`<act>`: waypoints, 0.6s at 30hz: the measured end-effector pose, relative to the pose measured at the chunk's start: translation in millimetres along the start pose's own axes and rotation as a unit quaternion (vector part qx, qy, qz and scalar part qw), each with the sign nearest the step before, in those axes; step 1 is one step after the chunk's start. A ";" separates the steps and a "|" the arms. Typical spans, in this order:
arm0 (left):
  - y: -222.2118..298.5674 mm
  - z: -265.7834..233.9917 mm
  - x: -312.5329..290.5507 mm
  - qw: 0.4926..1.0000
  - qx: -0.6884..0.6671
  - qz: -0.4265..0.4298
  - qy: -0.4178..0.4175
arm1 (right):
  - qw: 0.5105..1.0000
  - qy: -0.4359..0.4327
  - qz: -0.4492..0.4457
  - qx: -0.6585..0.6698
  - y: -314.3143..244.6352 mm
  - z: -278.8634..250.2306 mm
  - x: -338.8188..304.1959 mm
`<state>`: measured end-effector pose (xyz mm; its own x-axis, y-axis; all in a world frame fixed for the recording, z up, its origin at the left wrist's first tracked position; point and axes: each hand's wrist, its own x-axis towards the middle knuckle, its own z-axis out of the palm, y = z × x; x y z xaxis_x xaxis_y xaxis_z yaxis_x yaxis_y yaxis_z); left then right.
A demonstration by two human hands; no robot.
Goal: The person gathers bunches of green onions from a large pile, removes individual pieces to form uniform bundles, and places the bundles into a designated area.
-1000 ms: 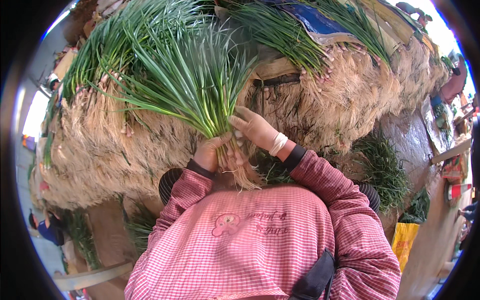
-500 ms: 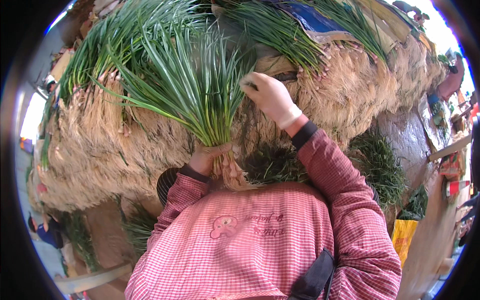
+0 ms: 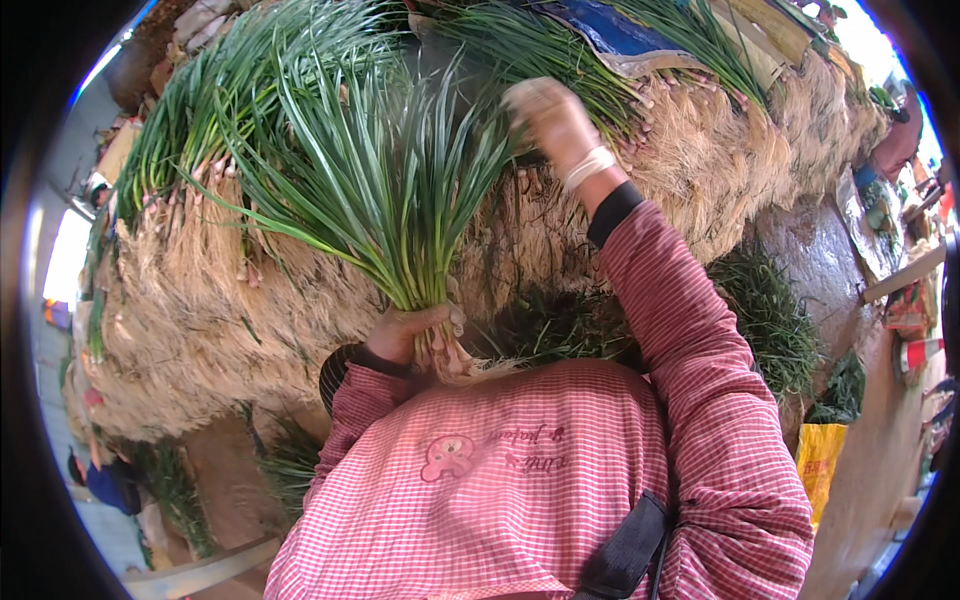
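Note:
A thick bunch of green garlic [image 3: 408, 220] stands in front of my chest, its long flat leaves fanned upward. My left hand [image 3: 402, 332] is wrapped round the pale stems just above the pinkish bulbs, and the stringy roots hang against my apron. Up at the right of the leaf tips is my right hand [image 3: 556, 118], raised, with a white band at the wrist. Motion smears its fingers, so whether they hold anything is unclear. Beyond it lies a row of green garlic stalks [image 3: 540, 50] with pink bulbs facing me.
A heap of straw-coloured roots [image 3: 240, 340] spreads across the front, with more green garlic [image 3: 230, 110] piled at the upper left. Loose green leaves [image 3: 770, 320] lie at the right, near a yellow bag [image 3: 820, 455]. A blue sheet [image 3: 610, 30] lies among the stalks at the back.
My right hand has moved up and slightly right, away from the bunch's leaves. My left hand keeps its grip on the green garlic, now slightly lower in view.

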<state>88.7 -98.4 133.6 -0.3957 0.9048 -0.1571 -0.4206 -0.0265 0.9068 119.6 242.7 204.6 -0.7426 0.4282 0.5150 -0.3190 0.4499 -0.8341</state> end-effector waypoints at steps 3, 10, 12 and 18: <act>-5.2 -2.5 -2.9 0.999 -0.050 -0.020 -0.004 | 0.903 0.133 0.088 0.399 -3.0 -62.2 12.3; 2.8 2.5 -1.9 0.984 -0.152 -0.037 -0.086 | 0.951 -0.045 0.150 -0.267 39.4 -153.2 -66.1; 2.2 -5.7 9.1 0.992 -0.092 0.031 -0.077 | 0.850 -0.161 0.126 -0.485 51.0 -143.0 -96.8; 37.0 23.5 29.7 0.992 0.025 0.114 0.054 | 0.842 -0.001 0.188 -0.505 9.7 -96.6 -73.5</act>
<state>80.6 -62.5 171.7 -0.5620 0.8270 0.0164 -0.2703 -0.2024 0.9413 227.9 291.3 177.7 -0.6809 0.6879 0.2514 0.6014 0.7210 -0.3441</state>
